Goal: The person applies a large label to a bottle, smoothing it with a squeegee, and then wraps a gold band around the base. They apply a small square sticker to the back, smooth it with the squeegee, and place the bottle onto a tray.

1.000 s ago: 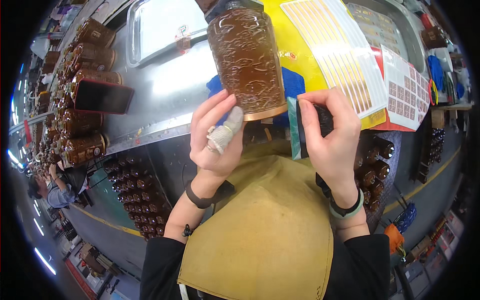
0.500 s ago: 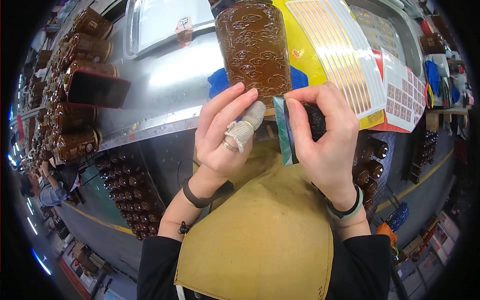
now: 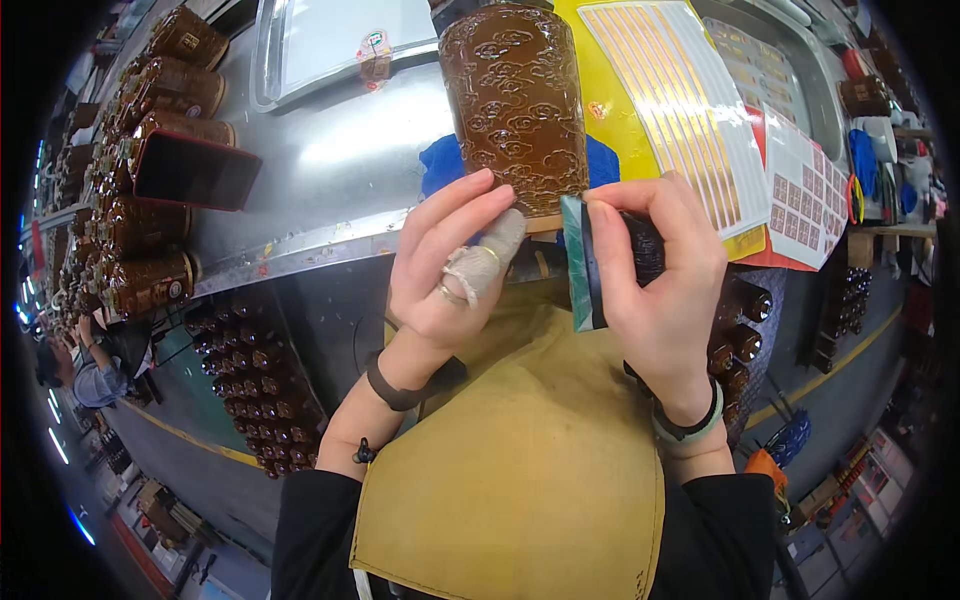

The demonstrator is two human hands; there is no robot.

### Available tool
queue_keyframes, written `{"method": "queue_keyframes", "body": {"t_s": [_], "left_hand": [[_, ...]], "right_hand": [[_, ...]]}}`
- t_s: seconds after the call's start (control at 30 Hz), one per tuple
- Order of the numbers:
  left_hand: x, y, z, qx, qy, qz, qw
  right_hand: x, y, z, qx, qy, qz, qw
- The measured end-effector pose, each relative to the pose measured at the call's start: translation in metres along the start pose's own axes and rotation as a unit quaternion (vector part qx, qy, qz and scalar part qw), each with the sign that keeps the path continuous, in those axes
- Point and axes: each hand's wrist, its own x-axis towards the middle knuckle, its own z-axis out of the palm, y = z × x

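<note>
A brown jar point(image 3: 513, 105) with raised cloud-like patterns lies on a blue cloth point(image 3: 440, 165), its base toward me at the table's edge. My left hand point(image 3: 447, 262) has its fingers stretched out, the tips against the jar near its base. One finger wears a grey fabric cover point(image 3: 490, 255) tied with a yellow band; the thumb is hidden. Beside the base's right corner, my right hand point(image 3: 665, 275) pinches a flat green-and-black scraper point(image 3: 580, 265) between thumb and forefinger. Its dark rear part shows inside the curled hand.
Right of the jar are sheets of gold strips point(image 3: 665, 110) and small brown labels point(image 3: 805, 200) on a yellow sheet. A dark red-edged phone point(image 3: 195, 170) leans by brown jars point(image 3: 150, 285) at left. A tray point(image 3: 265, 70) sits at the back; more jars stand below.
The jar appears slightly further right and lower in view. My right hand has shifted a little right with the scraper. My left hand keeps nearly the same place.
</note>
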Motion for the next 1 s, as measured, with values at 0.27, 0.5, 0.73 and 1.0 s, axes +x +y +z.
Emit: {"method": "queue_keyframes", "body": {"t_s": [0.27, 0.5, 0.73, 1.0], "left_hand": [[0.018, 0.022, 0.008, 0.070, -0.072, 0.050, 0.994], [0.045, 0.006, -0.014, -0.011, -0.097, -0.115, 0.988], [0.026, 0.013, 0.000, -0.102, -0.136, -0.328, 0.929], [0.042, 0.016, -0.009, 0.076, -0.120, -0.076, 0.987]], "right_hand": [[0.004, 0.015, -0.015, 0.099, 0.088, 0.085, 0.987], [-0.012, 0.055, -0.052, 0.116, 0.087, 0.069, 0.987], [-0.003, 0.068, -0.051, 0.117, 0.059, 0.071, 0.989], [0.072, 0.212, -0.154, -0.226, 0.017, 0.102, 0.969]]}}
